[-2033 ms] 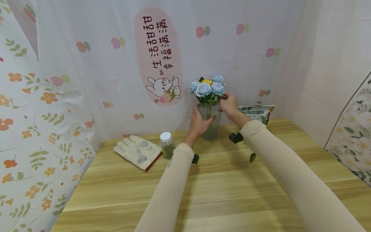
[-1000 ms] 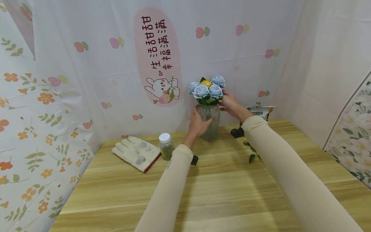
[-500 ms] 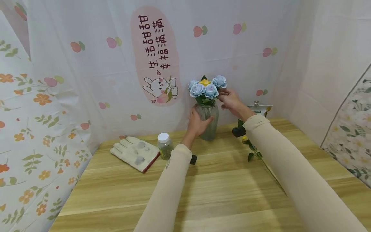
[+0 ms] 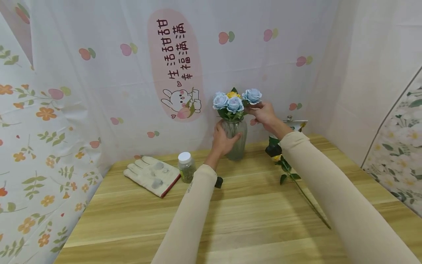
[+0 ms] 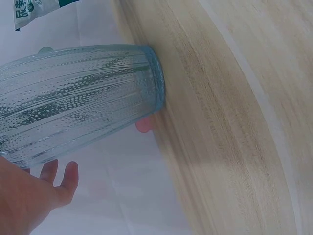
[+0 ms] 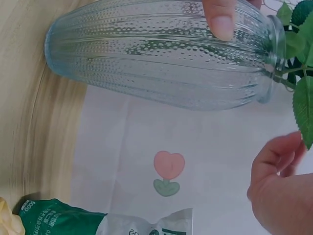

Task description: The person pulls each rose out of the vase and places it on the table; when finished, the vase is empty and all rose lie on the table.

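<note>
A ribbed glass vase (image 4: 238,148) stands upright near the table's back edge, holding several blue roses (image 4: 220,101) and a yellow rose (image 4: 233,94). My left hand (image 4: 222,141) grips the vase's upper part from the left, thumb across the front. At the right of the bunch, my right hand (image 4: 265,116) pinches one blue rose (image 4: 252,96) just below its bloom. That bloom sits apart from the others. In the right wrist view, the fingers of the right hand (image 6: 279,171) curl beside a green leaf (image 6: 304,110); what they pinch is mostly out of frame there.
A yellow rose with a long stem (image 4: 306,198) lies on the table to the right, partly behind the right wrist camera (image 4: 273,150). A printed bag (image 4: 299,125) stands behind it. Left of the vase are a white-capped jar (image 4: 187,171) and a work glove (image 4: 153,176).
The right hand has moved slightly right, and the blue rose at its fingers has shifted away from the bunch. The left hand keeps its grip on the vase. The head view has shifted slightly.
</note>
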Available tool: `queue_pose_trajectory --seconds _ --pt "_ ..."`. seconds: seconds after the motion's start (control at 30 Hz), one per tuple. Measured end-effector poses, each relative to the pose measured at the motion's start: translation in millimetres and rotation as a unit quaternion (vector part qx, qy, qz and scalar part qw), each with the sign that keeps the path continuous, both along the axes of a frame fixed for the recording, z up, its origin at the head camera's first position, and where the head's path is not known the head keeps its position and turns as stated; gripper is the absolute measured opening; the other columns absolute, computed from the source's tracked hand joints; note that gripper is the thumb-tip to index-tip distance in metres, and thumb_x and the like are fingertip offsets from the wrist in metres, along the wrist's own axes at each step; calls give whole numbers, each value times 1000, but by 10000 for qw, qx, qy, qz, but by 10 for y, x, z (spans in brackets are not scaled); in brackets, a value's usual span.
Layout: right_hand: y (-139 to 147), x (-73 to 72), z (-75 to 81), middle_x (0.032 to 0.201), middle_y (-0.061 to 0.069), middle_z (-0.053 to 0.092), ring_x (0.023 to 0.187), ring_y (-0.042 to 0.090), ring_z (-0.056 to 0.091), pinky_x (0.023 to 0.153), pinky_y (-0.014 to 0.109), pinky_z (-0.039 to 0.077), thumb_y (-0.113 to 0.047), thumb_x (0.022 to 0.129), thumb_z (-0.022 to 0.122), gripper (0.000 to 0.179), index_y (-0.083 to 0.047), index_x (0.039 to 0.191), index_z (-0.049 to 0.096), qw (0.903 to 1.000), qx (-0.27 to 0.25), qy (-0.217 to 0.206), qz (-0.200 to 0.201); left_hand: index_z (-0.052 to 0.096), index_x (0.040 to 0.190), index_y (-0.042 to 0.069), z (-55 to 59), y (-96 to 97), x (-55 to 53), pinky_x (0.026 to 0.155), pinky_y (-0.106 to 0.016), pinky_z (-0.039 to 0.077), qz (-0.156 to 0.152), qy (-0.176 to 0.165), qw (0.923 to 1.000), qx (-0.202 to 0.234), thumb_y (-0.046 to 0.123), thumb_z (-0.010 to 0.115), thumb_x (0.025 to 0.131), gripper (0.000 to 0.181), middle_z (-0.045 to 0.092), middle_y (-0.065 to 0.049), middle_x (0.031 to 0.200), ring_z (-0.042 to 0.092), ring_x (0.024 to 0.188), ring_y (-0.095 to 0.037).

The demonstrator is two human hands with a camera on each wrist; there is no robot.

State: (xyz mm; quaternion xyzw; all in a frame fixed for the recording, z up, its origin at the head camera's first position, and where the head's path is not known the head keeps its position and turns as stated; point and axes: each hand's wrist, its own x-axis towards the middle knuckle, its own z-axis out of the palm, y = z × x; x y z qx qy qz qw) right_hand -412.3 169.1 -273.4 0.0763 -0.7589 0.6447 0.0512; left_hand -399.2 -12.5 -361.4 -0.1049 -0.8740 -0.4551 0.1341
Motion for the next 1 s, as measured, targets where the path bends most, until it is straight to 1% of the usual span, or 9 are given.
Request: queue_pose_trajectory --seconds 0.1,0.2,0.33,0.47,0.53,0.7,0.8,0.87,1.0 --pt "4 0 13 128 14 62 71 8 64 55 24 52 -15 96 65 41 -1 134 58 9998 -133 93 70 14 155 12 16 2 10 111 -52 30 -10 -8 10000 23 48 73 87 96 26 -15 155 28 142 -38" --pt "4 11 36 113 6 67 89 14 65 58 27 55 -18 95 67 36 0 126 60 9996 -183 175 105 15 155 12 33 2 15 111 -52 30 -17 1 10000 50 49 73 87 96 27 -16 155 28 141 -39" --pt "-1 26 48 102 -1 71 92 19 72 61 32 57 -20 95 68 31 -1 119 62 9994 -172 296 95 15 155 13 40 -1 15 111 -51 31 -7 -6 10000 21 49 72 87 97 26 -15 155 28 141 -38" --pt "-4 44 27 104 0 71 91 22 73 58 30 55 -21 96 66 30 -2 120 62 9986 -197 405 269 15 155 12 39 -9 17 111 -51 31 4 -7 10000 11 49 73 87 97 26 -16 156 28 142 -39" --pt "-7 54 14 107 1 69 92 20 73 59 27 54 -20 97 65 32 -2 122 61 9982 -152 413 398 15 155 12 33 -14 16 111 -51 31 3 -16 10000 17 49 73 87 97 25 -16 156 28 142 -38" --pt "-14 75 -5 124 15 63 90 14 69 63 25 54 -6 95 65 40 2 132 53 9978 -17 356 557 15 155 12 7 -24 5 112 -50 30 -23 -2 10000 78 48 73 87 96 24 -16 156 28 142 -36" --pt "-11 82 -16 132 22 58 95 19 68 64 26 54 3 92 61 46 2 137 49 9974 139 406 584 15 155 12 -8 -24 -3 112 -49 30 -46 50 9999 122 47 73 87 96 24 -17 156 28 142 -35" --pt "-5 83 -34 133 24 58 97 21 67 65 26 54 6 91 60 47 1 137 49 9968 270 494 571 16 155 11 -17 -19 -5 112 -49 30 -73 66 9999 142 47 73 87 96 25 -16 156 28 142 -35" --pt "-2 78 -93 130 25 58 92 15 67 67 27 55 5 90 63 46 2 135 51 9950 425 751 498 16 155 11 -31 -1 -1 112 -49 30 -117 73 9998 159 48 73 87 95 25 -16 155 28 141 -35"
